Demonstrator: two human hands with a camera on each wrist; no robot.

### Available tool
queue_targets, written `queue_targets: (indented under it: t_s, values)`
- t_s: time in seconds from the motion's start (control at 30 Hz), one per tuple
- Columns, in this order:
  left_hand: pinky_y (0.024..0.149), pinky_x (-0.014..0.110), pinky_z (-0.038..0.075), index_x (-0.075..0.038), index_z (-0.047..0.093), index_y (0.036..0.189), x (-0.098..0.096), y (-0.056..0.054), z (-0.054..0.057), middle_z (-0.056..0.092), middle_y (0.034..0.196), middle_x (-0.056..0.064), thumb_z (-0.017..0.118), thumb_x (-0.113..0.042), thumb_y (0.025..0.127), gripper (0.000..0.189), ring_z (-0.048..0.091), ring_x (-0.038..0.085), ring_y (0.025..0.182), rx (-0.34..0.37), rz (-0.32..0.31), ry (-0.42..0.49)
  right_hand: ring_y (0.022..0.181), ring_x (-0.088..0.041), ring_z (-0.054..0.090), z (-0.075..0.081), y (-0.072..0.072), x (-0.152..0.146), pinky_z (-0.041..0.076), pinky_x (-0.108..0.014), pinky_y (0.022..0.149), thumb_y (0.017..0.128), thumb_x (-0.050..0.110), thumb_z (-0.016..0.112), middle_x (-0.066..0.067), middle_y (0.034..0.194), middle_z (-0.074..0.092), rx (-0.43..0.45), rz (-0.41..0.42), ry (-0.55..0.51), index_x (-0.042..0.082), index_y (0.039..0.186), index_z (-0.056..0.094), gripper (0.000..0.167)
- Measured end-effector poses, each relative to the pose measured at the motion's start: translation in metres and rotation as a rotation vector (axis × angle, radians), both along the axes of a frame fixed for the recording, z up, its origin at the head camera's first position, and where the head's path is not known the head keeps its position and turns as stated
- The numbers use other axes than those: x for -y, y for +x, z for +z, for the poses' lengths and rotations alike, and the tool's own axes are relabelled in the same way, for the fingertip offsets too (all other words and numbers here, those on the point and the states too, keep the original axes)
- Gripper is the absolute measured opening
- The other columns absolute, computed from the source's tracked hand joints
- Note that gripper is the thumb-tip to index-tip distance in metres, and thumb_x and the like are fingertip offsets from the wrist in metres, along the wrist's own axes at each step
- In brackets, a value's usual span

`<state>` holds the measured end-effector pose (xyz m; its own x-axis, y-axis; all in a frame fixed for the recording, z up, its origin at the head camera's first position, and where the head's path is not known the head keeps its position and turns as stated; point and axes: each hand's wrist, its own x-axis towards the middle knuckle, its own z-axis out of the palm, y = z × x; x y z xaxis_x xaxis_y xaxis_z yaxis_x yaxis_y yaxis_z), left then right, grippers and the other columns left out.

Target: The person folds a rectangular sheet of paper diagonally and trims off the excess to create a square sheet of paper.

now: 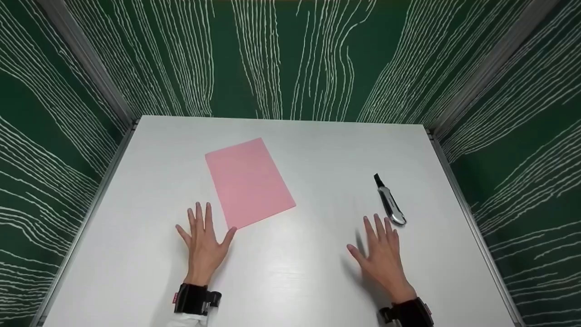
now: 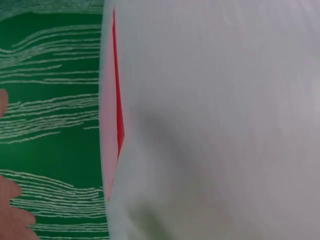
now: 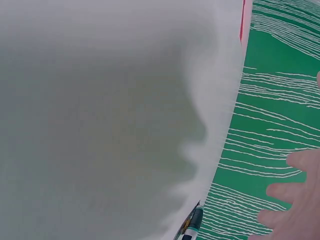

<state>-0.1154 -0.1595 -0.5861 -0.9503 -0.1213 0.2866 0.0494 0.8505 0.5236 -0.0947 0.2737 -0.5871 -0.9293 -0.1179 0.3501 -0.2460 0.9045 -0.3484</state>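
Observation:
A pink sheet of paper point(image 1: 250, 184) lies tilted on the white table, left of the middle. My left hand point(image 1: 203, 247) is spread with straight fingers at its lower left, the thumb tip overlapping the near corner in the head view. On the right lies a grey and black utility knife point(image 1: 391, 204), its black end pointing away. Just short of its near end my right hand point(image 1: 381, 259) is held with fingers spread, holding nothing. In the right wrist view the knife point(image 3: 192, 222) shows at the bottom, beside the fingers point(image 3: 287, 192). The left wrist view catches the paper point(image 2: 109, 120) edge-on.
The white table point(image 1: 317, 281) is bounded by grey metal rails point(image 1: 472, 227) at the sides. Green walls point(image 1: 299, 59) with white wavy lines rise behind it and on both sides. Black camera straps point(image 1: 193, 299) sit on both wrists.

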Motion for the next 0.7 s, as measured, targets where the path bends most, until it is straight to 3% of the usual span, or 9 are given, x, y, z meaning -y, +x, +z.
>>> queue_targets:
  t_s: [0.17,0.27,0.37,0.5,0.6,0.7]
  values:
    - [0.114,0.065,0.032,0.000,0.055,0.140,-0.004,-0.003,-0.001,0.054,0.144,0.026,0.074,-0.026,0.090,0.059,0.047,0.046,0.137,0.030,-0.069,-0.045,0.134,-0.051,0.046,0.004,0.000,0.003,0.040,-0.062,0.108,0.088,0.030,0.076,-0.033,0.144,0.048,0.190,0.070,0.015,-0.003,0.145,0.047,0.072]
    - [0.105,0.056,0.047,0.000,0.061,0.133,-0.008,-0.009,-0.002,0.061,0.135,0.025,0.075,-0.019,0.089,0.050,0.057,0.043,0.127,0.055,-0.137,-0.048,0.131,-0.045,0.052,0.006,-0.001,0.007,0.045,-0.057,0.106,0.092,0.028,0.071,-0.029,0.141,0.053,0.324,0.105,0.027,-0.001,0.143,0.050,0.062]
    - [0.105,0.055,0.047,0.000,0.055,0.138,-0.012,-0.017,-0.004,0.052,0.144,0.026,0.075,-0.017,0.088,0.057,0.051,0.043,0.133,0.125,-0.212,-0.061,0.128,-0.043,0.055,0.007,-0.003,0.012,0.046,-0.055,0.106,0.094,0.026,0.068,-0.027,0.136,0.058,0.389,0.137,0.039,-0.001,0.140,0.053,0.055]
    - [0.112,0.062,0.036,-0.001,0.047,0.146,-0.017,-0.026,-0.008,0.040,0.155,0.024,0.072,-0.021,0.091,0.064,0.035,0.046,0.144,0.236,-0.273,-0.099,0.127,-0.042,0.056,0.008,-0.007,0.019,0.046,-0.054,0.107,0.096,0.026,0.066,-0.026,0.133,0.060,0.420,0.169,0.045,0.000,0.139,0.054,0.052]
    - [0.111,0.063,0.035,-0.003,0.052,0.143,-0.023,-0.027,-0.010,0.047,0.151,0.023,0.070,-0.022,0.093,0.057,0.038,0.045,0.143,0.254,-0.290,-0.162,0.128,-0.041,0.056,0.010,-0.009,0.025,0.046,-0.053,0.108,0.097,0.027,0.065,-0.025,0.134,0.060,0.447,0.187,0.034,0.000,0.141,0.053,0.052]
    - [0.106,0.059,0.043,-0.005,0.060,0.136,-0.029,-0.025,-0.010,0.058,0.141,0.023,0.071,-0.018,0.092,0.047,0.048,0.042,0.137,0.209,-0.325,-0.232,0.127,-0.041,0.056,0.010,-0.011,0.030,0.046,-0.052,0.108,0.097,0.027,0.064,-0.025,0.134,0.060,0.435,0.217,0.030,0.000,0.140,0.053,0.052]
